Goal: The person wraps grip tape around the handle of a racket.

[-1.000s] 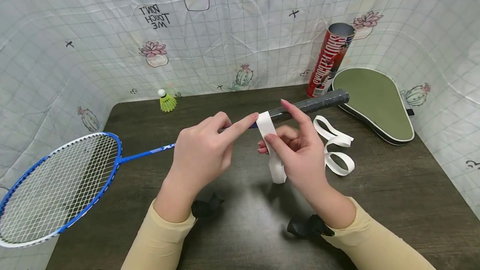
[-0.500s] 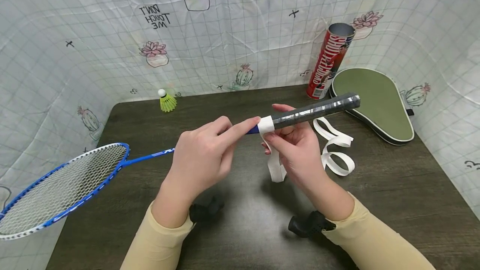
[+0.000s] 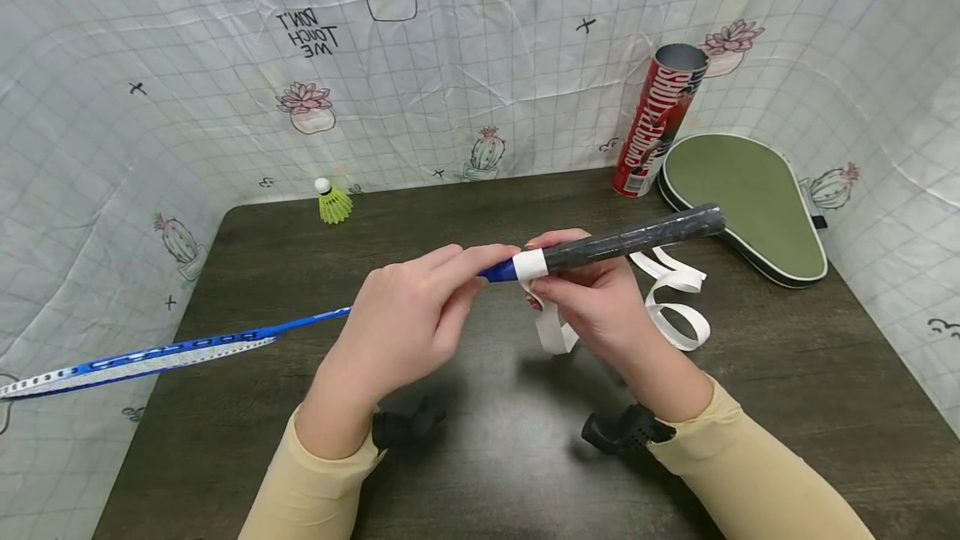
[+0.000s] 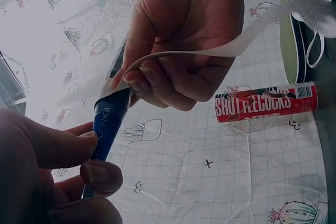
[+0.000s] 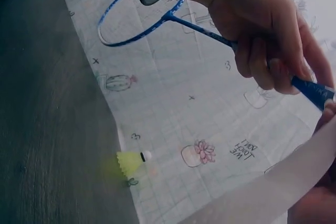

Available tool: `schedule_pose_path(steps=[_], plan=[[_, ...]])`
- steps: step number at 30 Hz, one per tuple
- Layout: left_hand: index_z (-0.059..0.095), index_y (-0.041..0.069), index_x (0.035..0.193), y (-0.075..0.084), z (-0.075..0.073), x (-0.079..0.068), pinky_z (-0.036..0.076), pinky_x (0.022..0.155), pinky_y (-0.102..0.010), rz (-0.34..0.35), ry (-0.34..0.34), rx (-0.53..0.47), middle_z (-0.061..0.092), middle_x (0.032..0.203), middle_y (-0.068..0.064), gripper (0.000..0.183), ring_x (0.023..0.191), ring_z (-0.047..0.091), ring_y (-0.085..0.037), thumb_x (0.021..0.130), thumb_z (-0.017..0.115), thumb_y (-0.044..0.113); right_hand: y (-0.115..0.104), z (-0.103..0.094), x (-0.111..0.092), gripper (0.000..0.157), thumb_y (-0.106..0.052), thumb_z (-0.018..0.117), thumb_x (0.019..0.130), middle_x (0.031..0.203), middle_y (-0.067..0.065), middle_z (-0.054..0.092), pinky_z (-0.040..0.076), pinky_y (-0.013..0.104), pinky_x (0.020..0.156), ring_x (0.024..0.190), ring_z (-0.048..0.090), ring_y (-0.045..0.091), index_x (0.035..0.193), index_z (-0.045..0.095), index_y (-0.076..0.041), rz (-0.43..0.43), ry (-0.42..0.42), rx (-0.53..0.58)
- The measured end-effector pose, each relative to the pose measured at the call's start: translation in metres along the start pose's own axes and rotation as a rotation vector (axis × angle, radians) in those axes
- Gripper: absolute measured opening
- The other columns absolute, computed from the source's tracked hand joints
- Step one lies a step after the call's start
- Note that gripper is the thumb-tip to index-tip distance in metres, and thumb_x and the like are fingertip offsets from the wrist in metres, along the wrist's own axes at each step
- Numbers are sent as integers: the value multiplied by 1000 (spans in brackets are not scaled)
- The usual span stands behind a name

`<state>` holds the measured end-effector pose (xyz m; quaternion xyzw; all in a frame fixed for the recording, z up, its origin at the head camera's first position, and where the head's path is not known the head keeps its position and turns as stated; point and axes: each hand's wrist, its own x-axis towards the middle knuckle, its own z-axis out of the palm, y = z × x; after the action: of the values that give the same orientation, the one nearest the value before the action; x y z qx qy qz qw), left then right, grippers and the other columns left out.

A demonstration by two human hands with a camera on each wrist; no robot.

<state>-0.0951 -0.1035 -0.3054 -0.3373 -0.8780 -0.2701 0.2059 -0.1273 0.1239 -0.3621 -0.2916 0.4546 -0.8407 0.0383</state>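
A blue badminton racket [image 3: 311, 321] is held up over the table, its dark handle [image 3: 637, 240] pointing right. My left hand [image 3: 408, 319] grips it at the blue cone [image 4: 111, 124] just below the handle, index finger stretched along it. One band of white grip tape [image 3: 531, 264] circles the handle's lower end, beside that fingertip. Thumb and fingers of my right hand [image 3: 600, 298] pinch the tape right under the handle, and a length hangs below. In the left wrist view the tape [image 4: 226, 51] runs on past the right hand's curled fingers.
Loops of white tape [image 3: 681, 282] lie on the dark table [image 3: 495, 457] right of my right hand. Behind stand a red shuttlecock tube [image 3: 660, 119] and a green paddle case [image 3: 750, 198]. A yellow shuttlecock [image 3: 334, 205] sits at the back left.
The racket has turned about its length, so its head now shows nearly edge-on. The white tape has gone from lying across the handle to wrapping round it; the handle end has lowered slightly.
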Motion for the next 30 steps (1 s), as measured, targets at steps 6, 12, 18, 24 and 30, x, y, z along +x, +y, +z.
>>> schedule_pose_path(steps=[6, 12, 18, 24, 30], plan=[[68, 28, 135, 0, 5, -1, 37, 48, -26, -32, -2, 96, 70, 96, 10, 35, 55, 44, -7, 103, 59, 16, 2, 4, -1, 37, 19, 59, 93, 97, 2, 73, 49, 27, 67, 72, 56, 19, 120, 68, -5, 48, 79, -84], [71, 28, 132, 0, 11, 1, 25, 39, -28, 4, 65, 280, 57, 73, 6, 30, 44, 32, -11, 104, 58, 30, 4, 11, -4, 26, 12, 58, 98, 91, 0, 72, 52, 26, 59, 63, 59, 16, 114, 68, -7, 111, 165, -153], [73, 25, 128, 0, 17, 2, 24, 39, -27, 18, 89, 387, 54, 67, 5, 32, 41, 35, -12, 99, 67, 38, 1, 18, -4, 16, 3, 55, 102, 73, 3, 68, 54, 28, 50, 58, 62, 14, 95, 67, -4, 250, 265, -192], [75, 23, 118, 0, 20, 3, 26, 38, -26, 9, 106, 422, 56, 65, 5, 27, 42, 41, -11, 94, 75, 35, -2, 24, -3, 13, -7, 58, 104, 70, 7, 68, 53, 27, 47, 60, 63, 15, 93, 66, -3, 343, 352, -206], [74, 23, 104, 1, 25, 3, 24, 38, -26, -20, 112, 446, 50, 58, 6, 19, 42, 42, -11, 95, 75, 39, -1, 24, -2, 19, -15, 60, 104, 68, 8, 66, 53, 25, 48, 55, 63, 15, 91, 65, -1, 413, 421, -177]])
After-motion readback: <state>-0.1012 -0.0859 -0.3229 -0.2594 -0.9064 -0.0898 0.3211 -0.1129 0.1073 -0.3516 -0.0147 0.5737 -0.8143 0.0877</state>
